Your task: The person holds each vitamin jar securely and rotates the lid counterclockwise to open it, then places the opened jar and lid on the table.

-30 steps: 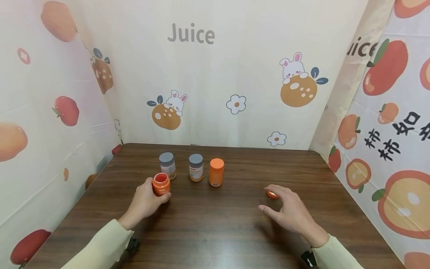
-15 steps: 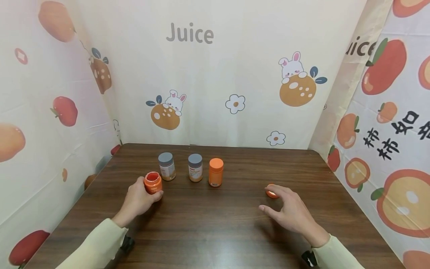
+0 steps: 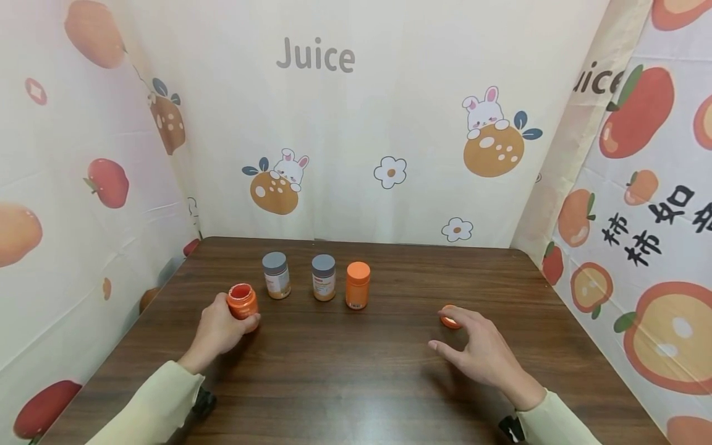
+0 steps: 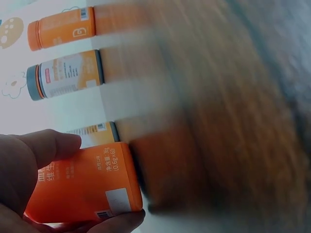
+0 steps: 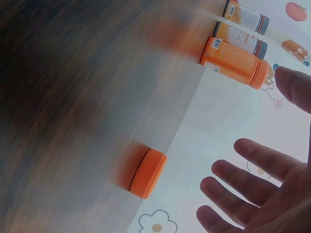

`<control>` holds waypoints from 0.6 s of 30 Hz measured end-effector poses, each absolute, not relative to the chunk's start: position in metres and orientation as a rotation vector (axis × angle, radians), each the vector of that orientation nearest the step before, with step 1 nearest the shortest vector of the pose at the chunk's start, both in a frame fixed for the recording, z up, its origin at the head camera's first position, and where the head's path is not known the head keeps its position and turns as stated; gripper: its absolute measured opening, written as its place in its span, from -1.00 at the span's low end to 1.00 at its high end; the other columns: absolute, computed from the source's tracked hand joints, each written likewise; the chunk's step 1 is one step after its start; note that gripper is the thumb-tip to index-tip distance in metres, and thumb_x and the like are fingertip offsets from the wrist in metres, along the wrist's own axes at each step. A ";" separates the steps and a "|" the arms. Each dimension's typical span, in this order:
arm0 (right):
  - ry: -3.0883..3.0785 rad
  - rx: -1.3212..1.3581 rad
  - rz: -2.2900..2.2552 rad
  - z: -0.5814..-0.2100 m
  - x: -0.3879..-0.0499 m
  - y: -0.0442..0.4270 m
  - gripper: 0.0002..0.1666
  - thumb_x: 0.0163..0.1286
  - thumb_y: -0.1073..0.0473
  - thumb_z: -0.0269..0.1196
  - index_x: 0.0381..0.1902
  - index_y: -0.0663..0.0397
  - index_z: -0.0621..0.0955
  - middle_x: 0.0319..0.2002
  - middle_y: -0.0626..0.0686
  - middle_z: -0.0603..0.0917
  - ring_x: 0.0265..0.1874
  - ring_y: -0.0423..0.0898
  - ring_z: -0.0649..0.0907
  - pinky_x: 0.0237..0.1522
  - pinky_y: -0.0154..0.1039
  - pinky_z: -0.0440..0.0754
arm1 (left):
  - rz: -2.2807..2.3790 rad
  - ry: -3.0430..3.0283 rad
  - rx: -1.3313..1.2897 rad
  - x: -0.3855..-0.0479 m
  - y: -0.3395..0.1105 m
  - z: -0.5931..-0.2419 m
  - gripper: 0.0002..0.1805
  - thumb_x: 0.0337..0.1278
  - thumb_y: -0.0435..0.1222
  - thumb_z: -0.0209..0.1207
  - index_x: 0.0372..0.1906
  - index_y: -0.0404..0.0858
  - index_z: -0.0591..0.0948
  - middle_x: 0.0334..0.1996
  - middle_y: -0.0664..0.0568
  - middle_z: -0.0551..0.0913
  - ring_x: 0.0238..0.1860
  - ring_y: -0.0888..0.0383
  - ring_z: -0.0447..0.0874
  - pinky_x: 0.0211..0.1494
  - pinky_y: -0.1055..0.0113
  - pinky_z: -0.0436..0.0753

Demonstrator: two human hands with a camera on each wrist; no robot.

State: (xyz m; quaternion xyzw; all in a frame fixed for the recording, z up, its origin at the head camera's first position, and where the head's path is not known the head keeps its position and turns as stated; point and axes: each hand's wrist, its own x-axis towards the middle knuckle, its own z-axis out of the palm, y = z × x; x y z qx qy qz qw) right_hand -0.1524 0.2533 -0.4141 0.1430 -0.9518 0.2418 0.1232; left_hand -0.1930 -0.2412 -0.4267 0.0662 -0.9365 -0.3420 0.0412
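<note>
My left hand (image 3: pixel 218 330) grips an uncapped orange bottle (image 4: pixel 92 187) at the left of the table, its red-rimmed mouth facing up in the head view. In the left wrist view the thumb and fingers wrap its sides. The orange cap (image 5: pixel 148 173) lies on the table at the right, partly covered by my right hand (image 3: pixel 485 349) in the head view. That hand hovers beside the cap with fingers spread and holds nothing. The right wrist view shows the fingers apart from the cap.
Two grey-capped bottles, a left one (image 3: pixel 276 276) and a middle one (image 3: pixel 324 278), stand upright behind the left hand. A capped orange bottle (image 3: pixel 358 285) stands to their right. Printed curtains enclose the brown wooden table (image 3: pixel 356 377) at the back and sides.
My left hand has moved left with the uncapped orange bottle, away from the left grey-capped bottle. My right hand has stayed in place over the cap.
</note>
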 end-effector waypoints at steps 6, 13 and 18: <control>-2.765 0.425 0.697 -0.415 -0.152 0.254 -0.22 0.18 -0.34 0.47 0.17 0.06 0.67 0.20 0.13 0.66 0.21 0.22 0.57 0.18 0.34 0.44 | -1.085 -2.860 0.225 -0.192 -0.246 -0.428 -0.19 0.14 -0.12 0.45 0.17 -0.60 0.28 0.04 -0.52 0.51 0.02 -0.36 0.59 0.16 -0.29 0.53; -2.745 0.436 0.702 -0.417 -0.152 0.254 -0.26 0.17 -0.32 0.49 0.15 0.02 0.68 0.19 0.09 0.67 0.21 0.20 0.58 0.18 0.33 0.44 | -1.127 -2.861 0.257 -0.192 -0.247 -0.428 -0.16 0.12 -0.13 0.46 0.22 -0.60 0.26 0.09 -0.53 0.48 0.07 -0.40 0.56 0.20 -0.32 0.49; -2.743 0.437 0.700 -0.418 -0.152 0.254 -0.26 0.16 -0.32 0.49 0.14 0.02 0.68 0.18 0.09 0.67 0.21 0.20 0.58 0.18 0.32 0.44 | -1.157 -2.854 0.281 -0.192 -0.247 -0.427 -0.09 0.10 -0.09 0.48 0.25 -0.58 0.23 0.13 -0.53 0.45 0.12 -0.41 0.52 0.23 -0.34 0.46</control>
